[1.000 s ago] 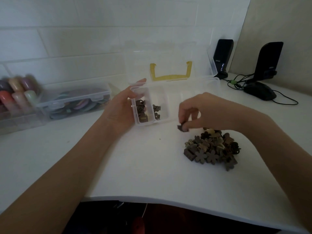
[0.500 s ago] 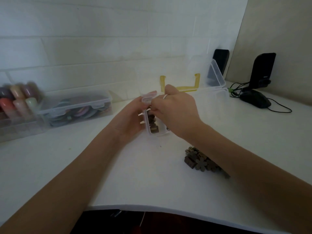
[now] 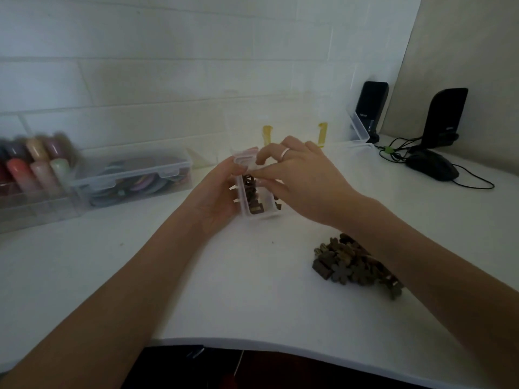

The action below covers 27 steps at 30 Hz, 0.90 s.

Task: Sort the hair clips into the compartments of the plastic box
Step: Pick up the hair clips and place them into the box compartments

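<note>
The clear plastic box (image 3: 262, 216) stands on the white table with its lid up; a yellow handle (image 3: 321, 133) shows on the lid. My left hand (image 3: 213, 192) grips the box's left wall. Brown hair clips (image 3: 255, 204) lie in the left compartment. My right hand (image 3: 303, 181), with a ring on it, reaches over the box. Its thumb and forefinger pinch a small dark hair clip (image 3: 248, 179) at the top of that compartment. The other compartments are hidden under this hand. A pile of brown hair clips (image 3: 348, 262) lies to the right, partly under my right forearm.
At the left stand a shut clear case (image 3: 132, 167) of coloured items and a blurred container of coloured rolls (image 3: 33, 169). Two black speakers (image 3: 372, 108) (image 3: 445, 116), a black mouse (image 3: 432, 165) and cables are at the back right. The table's front edge (image 3: 252, 343) runs below my arms.
My right hand took a clip from the pile and carried it left over the box, where it now hovers at the left compartment. My left hand has kept its hold on the box.
</note>
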Tool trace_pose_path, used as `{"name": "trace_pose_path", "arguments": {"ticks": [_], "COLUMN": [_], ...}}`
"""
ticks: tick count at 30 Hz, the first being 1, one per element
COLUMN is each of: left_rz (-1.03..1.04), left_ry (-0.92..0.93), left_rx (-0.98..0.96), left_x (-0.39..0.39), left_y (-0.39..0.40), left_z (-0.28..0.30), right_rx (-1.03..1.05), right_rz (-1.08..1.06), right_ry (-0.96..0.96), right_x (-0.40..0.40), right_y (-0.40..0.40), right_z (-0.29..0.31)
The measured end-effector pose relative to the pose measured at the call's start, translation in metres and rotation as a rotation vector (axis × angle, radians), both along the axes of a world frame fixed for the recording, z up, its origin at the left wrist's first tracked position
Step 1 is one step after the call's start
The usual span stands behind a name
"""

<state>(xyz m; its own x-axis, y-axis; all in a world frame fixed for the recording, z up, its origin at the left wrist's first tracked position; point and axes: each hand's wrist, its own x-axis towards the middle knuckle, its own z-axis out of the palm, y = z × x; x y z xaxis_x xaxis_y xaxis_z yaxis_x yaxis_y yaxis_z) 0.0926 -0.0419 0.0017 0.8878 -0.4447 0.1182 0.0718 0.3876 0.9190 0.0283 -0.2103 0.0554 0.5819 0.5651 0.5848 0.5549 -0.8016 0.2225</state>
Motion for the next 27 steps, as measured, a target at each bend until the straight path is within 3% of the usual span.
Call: {"name": "trace_pose_path", "arguments": {"ticks": [4, 9, 13, 17, 21, 24, 27], "left_rz": [0.057, 0.028, 0.011, 0.006, 0.026, 0.019, 0.023], "left_ry": [0.027, 0.050, 0.061, 0.066, 0.075, 0.068, 0.053], "left_rx": [0.010, -0.019, -0.049, -0.059, -0.047, -0.041, -0.023], "left_x": [0.000, 0.003, 0.001, -0.001, -0.004, -0.006, -0.008], "left_y": [-0.001, 0.000, -0.001, 0.000, 0.000, -0.001, -0.001], "left_z": [0.001, 0.002, 0.003, 0.004, 0.005, 0.007, 0.008], "right_rx": [0.172, 0.227, 0.160, 0.133, 0.095, 0.147, 0.253], "right_rz": [0.091, 0.091, 0.024, -0.002, -0.030, 0.035, 0.117], "right_ry": [0.128, 0.826, 1.017, 1.116, 1.079, 1.005, 0.815], "right_x": [-0.010, -0.030, -0.032, -0.037, -0.036, -0.036, -0.037], "right_y": [-0.020, -0.068, -0.077, -0.073, -0.065, -0.064, -0.065], "right_z": [0.010, 0.014, 0.014, 0.017, 0.009, 0.011, 0.018]}}
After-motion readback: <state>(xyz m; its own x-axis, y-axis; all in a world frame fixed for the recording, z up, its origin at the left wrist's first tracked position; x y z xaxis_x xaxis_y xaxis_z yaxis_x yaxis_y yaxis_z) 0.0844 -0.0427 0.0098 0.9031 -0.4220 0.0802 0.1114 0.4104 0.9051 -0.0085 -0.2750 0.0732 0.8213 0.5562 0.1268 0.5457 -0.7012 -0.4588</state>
